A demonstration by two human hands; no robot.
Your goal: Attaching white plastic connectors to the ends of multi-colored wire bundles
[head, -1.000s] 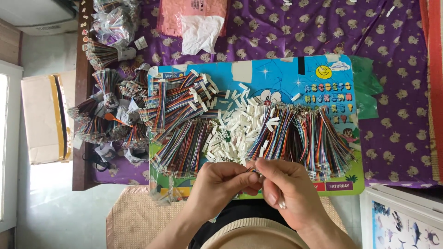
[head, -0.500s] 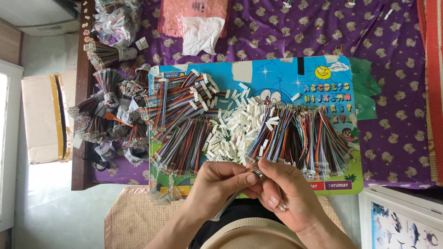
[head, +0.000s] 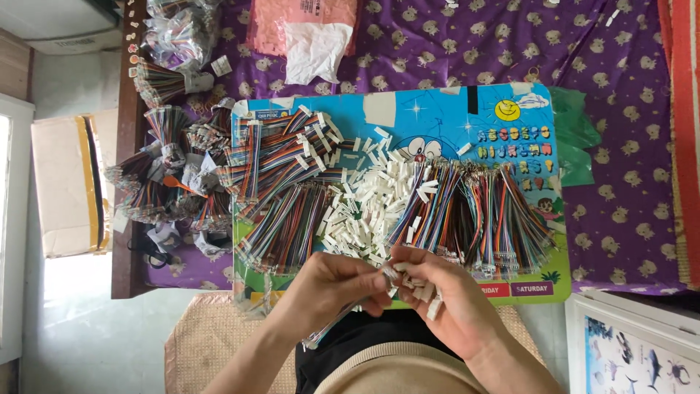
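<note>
My left hand (head: 329, 286) pinches a bundle of multicoloured ribbon wires (head: 332, 328) that trails down toward my lap. My right hand (head: 445, 295) meets it at the fingertips and holds several small white plastic connectors (head: 421, 286). Both hands hover over the near edge of a bright blue cartoon board (head: 437, 117). On the board lie a pile of loose white connectors (head: 368, 201), finished wire sets with connectors (head: 281, 157) at the left, and bare multicoloured wires (head: 496, 211) at the right.
Tied bundles of wires (head: 164, 175) are heaped at the table's left edge on a purple patterned cloth (head: 620, 146). A pink bag with white plastic (head: 310, 33) lies at the far side. A cardboard box (head: 65, 182) stands on the floor left; a picture board (head: 634, 350) at bottom right.
My hands shifted slightly and my fingers worked together at the wire end; the right hand's white connectors now show more plainly. Everything on the board stayed put.
</note>
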